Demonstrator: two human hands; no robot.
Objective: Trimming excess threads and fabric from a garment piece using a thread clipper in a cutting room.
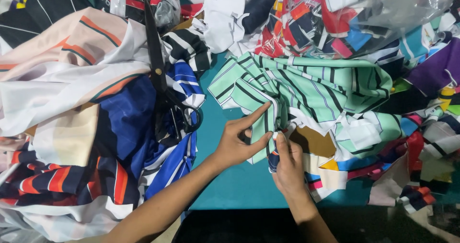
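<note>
Green striped cloth (306,87) | mid-counter (230,185), right of scissors (160,75) | left hand (237,145) pinches its near edge, forefinger out along a fold | right hand (290,169) clamps same edge from below, keeping it taut | scrap heaps around

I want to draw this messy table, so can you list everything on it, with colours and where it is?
Striped cloth: one, mint green with dark stripes, centre, pinched by both hands.
Scissors: one pair, black, lying on the left fabric pile.
Fabric pile: many pieces, white, peach, blue, red-striped, left side.
Scrap heap: many small pieces, mixed colours, right side.
Plastic bag: one, clear, holding scraps, top right.
Table: one, teal, bare strip in the middle.
Left hand: gripping the cloth.
Right hand: gripping the cloth.
</note>
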